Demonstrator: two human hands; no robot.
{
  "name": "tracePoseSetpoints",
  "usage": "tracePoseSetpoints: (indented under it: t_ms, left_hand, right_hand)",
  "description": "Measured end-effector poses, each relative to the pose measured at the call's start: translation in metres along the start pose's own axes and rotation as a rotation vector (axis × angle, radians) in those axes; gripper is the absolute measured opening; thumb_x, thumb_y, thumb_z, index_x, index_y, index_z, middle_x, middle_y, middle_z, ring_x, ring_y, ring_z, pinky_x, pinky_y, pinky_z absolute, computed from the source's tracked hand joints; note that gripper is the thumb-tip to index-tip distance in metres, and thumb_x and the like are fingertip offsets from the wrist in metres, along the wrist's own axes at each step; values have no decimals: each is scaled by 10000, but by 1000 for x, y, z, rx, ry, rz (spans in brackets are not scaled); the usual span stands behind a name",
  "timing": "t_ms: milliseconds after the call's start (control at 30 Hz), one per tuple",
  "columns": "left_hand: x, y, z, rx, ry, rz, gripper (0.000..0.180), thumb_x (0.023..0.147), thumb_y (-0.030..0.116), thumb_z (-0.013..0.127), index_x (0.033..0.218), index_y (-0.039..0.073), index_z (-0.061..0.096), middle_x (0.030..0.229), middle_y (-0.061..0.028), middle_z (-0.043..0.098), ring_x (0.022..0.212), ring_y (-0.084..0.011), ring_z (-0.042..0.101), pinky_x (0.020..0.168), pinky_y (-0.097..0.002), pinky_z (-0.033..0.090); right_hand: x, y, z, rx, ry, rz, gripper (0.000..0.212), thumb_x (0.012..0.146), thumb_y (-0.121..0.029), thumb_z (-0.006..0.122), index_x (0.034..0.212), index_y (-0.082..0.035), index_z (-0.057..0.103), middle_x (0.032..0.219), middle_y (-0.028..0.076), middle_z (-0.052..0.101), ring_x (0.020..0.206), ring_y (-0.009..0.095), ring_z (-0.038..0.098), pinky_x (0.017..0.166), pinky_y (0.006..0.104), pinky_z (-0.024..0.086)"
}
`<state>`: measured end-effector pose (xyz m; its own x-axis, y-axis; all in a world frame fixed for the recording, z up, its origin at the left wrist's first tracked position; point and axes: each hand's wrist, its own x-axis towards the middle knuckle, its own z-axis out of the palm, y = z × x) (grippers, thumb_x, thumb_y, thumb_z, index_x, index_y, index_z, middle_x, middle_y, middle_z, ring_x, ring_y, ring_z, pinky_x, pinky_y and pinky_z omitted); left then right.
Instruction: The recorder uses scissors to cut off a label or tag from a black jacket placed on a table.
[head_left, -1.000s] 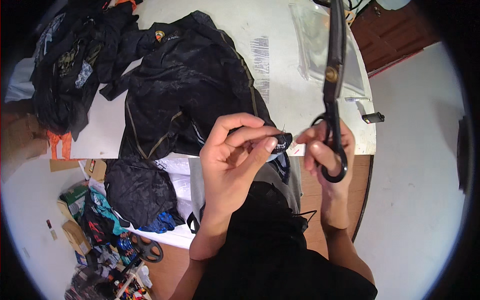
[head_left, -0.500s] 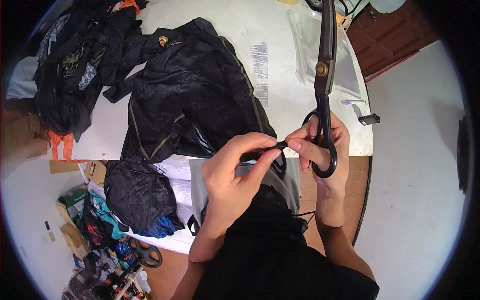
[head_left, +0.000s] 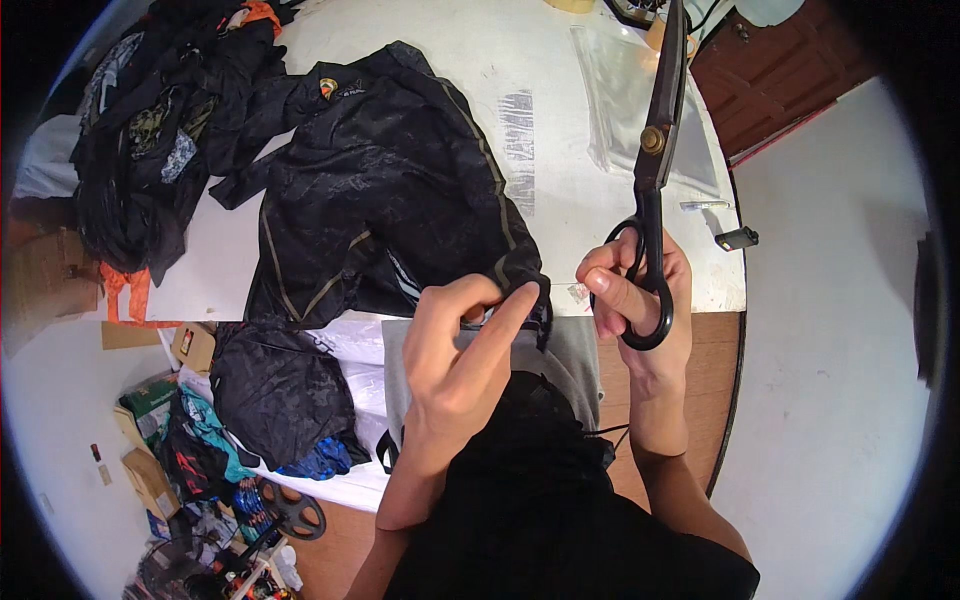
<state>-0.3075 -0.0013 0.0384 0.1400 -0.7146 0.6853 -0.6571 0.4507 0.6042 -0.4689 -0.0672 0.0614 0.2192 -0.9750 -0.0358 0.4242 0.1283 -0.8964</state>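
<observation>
A black shirt with tan piping and a small chest emblem lies spread on the white table. At its near right end, my left hand is closed on an edge of the shirt, thumb and forefinger close together. A dark strip of the cloth hangs past those fingertips. My right hand has its fingers through the handles of large black-handled scissors, whose blades point away from me and look closed. The right thumb and forefinger are bent together beside the handles; whether they pinch a thread, I cannot tell.
A pile of dark clothes covers the table's far left. Clear plastic bags lie behind the scissors, and a small black object sits at the right edge. Below the table's near edge are a black bundle, cartons and another handle.
My hands have moved apart: the fingertips were nearly touching over the shirt's edge. The right hand keeps the scissors, now tilted slightly more to the right.
</observation>
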Motion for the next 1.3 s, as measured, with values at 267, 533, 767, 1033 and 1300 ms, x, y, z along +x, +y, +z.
tracePoseSetpoints:
  t_ms: [267,533,767,1033,1300]
  left_hand:
    - [-21,4,-2,-46,-20,-240,343,732,-132,660,1030,28,717,689,-52,548,515,-107,481,446,-251,342]
    - [-32,4,13,-493,84,-558,311,803,-94,686,1106,-78,619,1031,-155,672,893,-178,683,694,-262,577]
    - [-33,9,24,-559,148,-639,322,775,-102,715,1079,-70,615,1045,-149,656,895,-181,669,767,-282,571]
    - [-37,4,26,-404,177,-438,253,756,-122,680,998,-47,671,938,-182,673,799,-209,686,690,-277,539]
    - [-42,-10,26,-526,226,-601,77,882,-82,600,952,-83,630,1086,-192,664,915,-199,680,803,-323,581]
  right_hand:
    - [-2,0,4,26,-6,32,334,726,77,755,787,-88,471,775,193,689,416,62,505,373,176,407]
    - [-11,1,14,64,-82,68,333,737,71,753,805,-87,468,784,202,690,430,56,505,383,171,405]
    - [-29,12,16,9,-173,129,337,771,96,723,847,-71,440,834,193,698,478,52,523,418,177,417]
    - [-39,30,18,-71,-209,124,305,794,66,727,866,-50,455,852,160,694,517,32,544,422,156,404]
    - [-35,27,12,-107,-77,169,271,792,46,732,846,-32,479,780,146,673,459,35,521,393,162,386]
